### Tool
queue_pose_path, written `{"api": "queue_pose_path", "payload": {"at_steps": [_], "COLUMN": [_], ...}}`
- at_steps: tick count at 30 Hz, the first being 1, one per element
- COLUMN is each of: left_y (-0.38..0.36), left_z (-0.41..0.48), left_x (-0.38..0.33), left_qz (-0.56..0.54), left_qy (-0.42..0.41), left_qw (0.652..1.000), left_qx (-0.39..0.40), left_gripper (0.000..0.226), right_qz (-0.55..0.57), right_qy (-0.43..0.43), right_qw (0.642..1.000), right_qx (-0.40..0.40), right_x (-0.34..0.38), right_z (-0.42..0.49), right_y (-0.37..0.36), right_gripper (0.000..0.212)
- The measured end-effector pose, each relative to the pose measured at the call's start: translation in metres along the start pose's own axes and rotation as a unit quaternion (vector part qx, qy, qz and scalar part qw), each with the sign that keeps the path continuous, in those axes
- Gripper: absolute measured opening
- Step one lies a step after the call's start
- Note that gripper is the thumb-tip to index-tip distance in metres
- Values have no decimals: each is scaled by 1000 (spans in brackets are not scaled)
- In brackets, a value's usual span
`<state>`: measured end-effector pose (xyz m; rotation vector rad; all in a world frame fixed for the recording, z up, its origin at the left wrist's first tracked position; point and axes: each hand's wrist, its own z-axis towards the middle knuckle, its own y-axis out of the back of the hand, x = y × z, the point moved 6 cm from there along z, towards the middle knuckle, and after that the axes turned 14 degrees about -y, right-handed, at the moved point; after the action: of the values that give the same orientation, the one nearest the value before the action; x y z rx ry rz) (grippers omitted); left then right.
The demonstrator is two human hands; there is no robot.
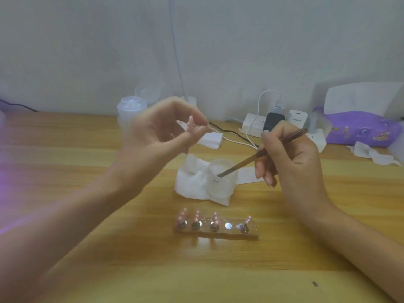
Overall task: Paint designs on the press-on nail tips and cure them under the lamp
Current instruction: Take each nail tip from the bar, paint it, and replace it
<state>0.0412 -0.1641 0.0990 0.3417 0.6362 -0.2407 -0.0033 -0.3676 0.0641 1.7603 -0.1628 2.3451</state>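
Within the grip of the left hand (160, 136), nail tip (190, 122) points upward.

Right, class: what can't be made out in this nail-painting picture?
Head view:
Lamp: cut off by the left edge; only a purple glow shows.
Design on the nail tip in the left hand: motion-blurred.
Bristles of the brush: too small, against the jar.
Tips on the holder: designs too small.
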Motion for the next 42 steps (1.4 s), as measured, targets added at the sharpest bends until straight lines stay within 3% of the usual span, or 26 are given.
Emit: {"api": "queue_pose_path", "payload": {"at_steps": [7, 14, 21, 24, 31, 42], "left_y": [-8, -6, -6, -7, -10, -15], "left_z": [-28, -35, -37, -38, -39, -39], "left_x": [43, 58, 55, 53, 52, 48], "left_qz": [-60, -69, -3, 26, 55, 54], "left_qy": [119, 162, 128, 106, 71, 49], "left_qw": [991, 984, 992, 994, 995, 995], "left_qx": [-27, -21, -10, 13, 49, 69], "left_gripper": [1, 8, 13, 5, 14, 10], "right_qz": [-46, 21, 135, 145, 160, 172], "right_qy": [-28, -75, -152, -171, -172, -162], "right_qw": [998, 997, 978, 973, 971, 972], "right_qx": [34, 3, -56, -55, -49, -19], "right_x": [3, -10, -29, -34, -38, -39], "right_z": [4, 13, 11, 11, 9, 10], "right_y": [-12, -1, 19, 21, 19, 13], "right_gripper": [31, 31, 32, 29, 25, 22]}}
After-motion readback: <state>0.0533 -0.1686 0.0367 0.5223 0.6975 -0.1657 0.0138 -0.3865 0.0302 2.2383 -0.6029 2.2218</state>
